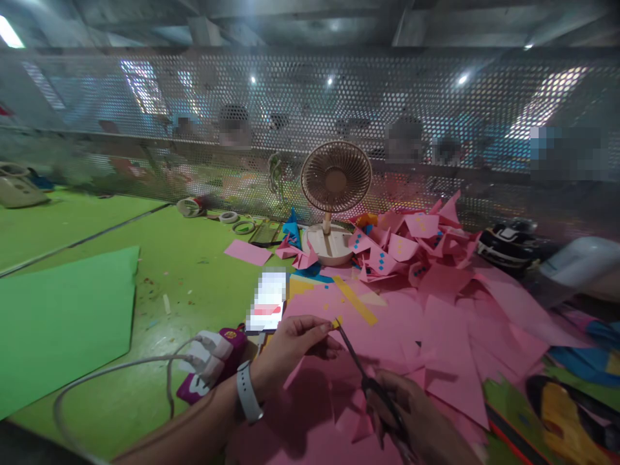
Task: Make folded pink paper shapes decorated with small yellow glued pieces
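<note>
My right hand (411,413) is closed round the dark handles of a pair of scissors (357,358), whose blades point up and to the left. At the blade tips is a small yellow paper piece (338,321), pinched by the thumb and forefinger of my left hand (303,339). My left wrist wears a pale watch strap (248,394). Under both hands lie overlapping pink paper sheets (387,336). A yellow paper strip (356,300) rests on them, just beyond the scissors, with tiny yellow bits nearby.
A desk fan (336,184) stands ahead, beside a heap of folded pink paper (407,239). Left of my hands are a lit phone (268,300) and a purple power strip (232,342) with plugs and cables. A green sheet (72,316) lies far left. Perforated panels (203,155) close off the back.
</note>
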`<action>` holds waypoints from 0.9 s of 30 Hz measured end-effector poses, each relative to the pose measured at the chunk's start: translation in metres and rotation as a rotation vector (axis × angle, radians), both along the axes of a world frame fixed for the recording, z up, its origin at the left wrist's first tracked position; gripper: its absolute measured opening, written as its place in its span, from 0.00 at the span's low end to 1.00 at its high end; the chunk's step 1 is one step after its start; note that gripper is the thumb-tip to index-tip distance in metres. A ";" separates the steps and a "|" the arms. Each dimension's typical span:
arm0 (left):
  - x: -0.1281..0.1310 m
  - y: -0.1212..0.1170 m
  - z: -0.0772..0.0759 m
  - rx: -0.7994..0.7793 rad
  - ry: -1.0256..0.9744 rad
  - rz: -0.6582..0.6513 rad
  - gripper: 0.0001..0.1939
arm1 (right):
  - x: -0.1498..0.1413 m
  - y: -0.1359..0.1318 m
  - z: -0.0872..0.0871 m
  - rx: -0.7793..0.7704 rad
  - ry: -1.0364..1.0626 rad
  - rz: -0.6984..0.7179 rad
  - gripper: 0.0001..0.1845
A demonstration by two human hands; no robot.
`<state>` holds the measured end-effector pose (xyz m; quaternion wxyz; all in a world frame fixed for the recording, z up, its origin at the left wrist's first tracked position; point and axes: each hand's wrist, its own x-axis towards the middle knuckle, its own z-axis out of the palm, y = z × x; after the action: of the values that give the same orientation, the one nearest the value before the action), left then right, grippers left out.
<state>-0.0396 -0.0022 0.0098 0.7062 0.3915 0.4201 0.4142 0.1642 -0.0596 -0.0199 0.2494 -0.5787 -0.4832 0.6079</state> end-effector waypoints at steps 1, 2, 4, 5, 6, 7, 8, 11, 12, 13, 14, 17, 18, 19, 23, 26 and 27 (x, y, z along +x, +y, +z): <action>0.000 0.000 0.000 0.001 0.003 -0.003 0.14 | -0.001 0.000 0.000 0.008 -0.002 0.001 0.21; 0.000 0.000 0.000 0.001 0.007 -0.005 0.14 | -0.001 0.000 -0.001 0.018 -0.004 0.001 0.21; 0.000 0.000 0.000 0.000 0.012 -0.001 0.14 | -0.002 0.000 -0.001 0.035 -0.011 0.001 0.21; 0.000 0.000 0.000 0.000 0.011 0.002 0.13 | -0.002 0.001 -0.001 0.038 -0.016 0.004 0.21; 0.000 0.000 0.000 0.000 0.009 0.004 0.13 | -0.002 0.001 -0.001 0.038 -0.023 0.009 0.21; 0.000 0.000 0.000 0.001 0.007 0.007 0.13 | -0.002 0.001 -0.001 0.035 -0.032 0.016 0.21; 0.000 0.000 -0.001 0.005 0.005 0.006 0.13 | -0.001 0.002 0.000 0.030 -0.041 0.025 0.22; 0.000 0.000 -0.001 0.018 0.000 0.000 0.13 | 0.000 0.002 0.002 0.026 -0.064 0.050 0.23; 0.000 0.000 -0.001 0.019 -0.002 -0.003 0.13 | 0.000 0.002 0.002 0.030 -0.068 0.057 0.23; -0.001 0.000 -0.001 0.017 -0.002 -0.004 0.13 | 0.000 0.001 0.002 0.034 -0.070 0.062 0.22; -0.001 0.000 -0.002 0.014 -0.001 -0.004 0.13 | 0.000 0.001 0.002 0.037 -0.071 0.066 0.22; -0.001 0.000 -0.002 0.018 -0.004 -0.010 0.13 | -0.002 0.001 0.000 0.036 -0.060 0.066 0.22; -0.001 0.000 -0.002 0.019 -0.006 -0.010 0.13 | -0.002 0.001 0.000 0.037 -0.052 0.062 0.22; -0.001 0.001 -0.003 0.021 -0.008 -0.006 0.13 | -0.002 0.001 -0.001 0.042 -0.039 0.057 0.22; -0.002 0.001 -0.006 0.041 0.020 0.004 0.14 | -0.001 0.003 0.000 0.089 0.075 0.033 0.23; -0.004 0.002 -0.009 0.045 0.026 -0.016 0.14 | -0.001 0.004 0.000 0.087 0.140 0.025 0.23; -0.004 0.002 -0.010 0.040 0.024 -0.021 0.14 | -0.001 0.004 0.001 0.077 0.147 0.027 0.23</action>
<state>-0.0437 0.0002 -0.0002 0.6973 0.4148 0.4163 0.4104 0.1629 -0.0556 -0.0192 0.2980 -0.5160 -0.4942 0.6330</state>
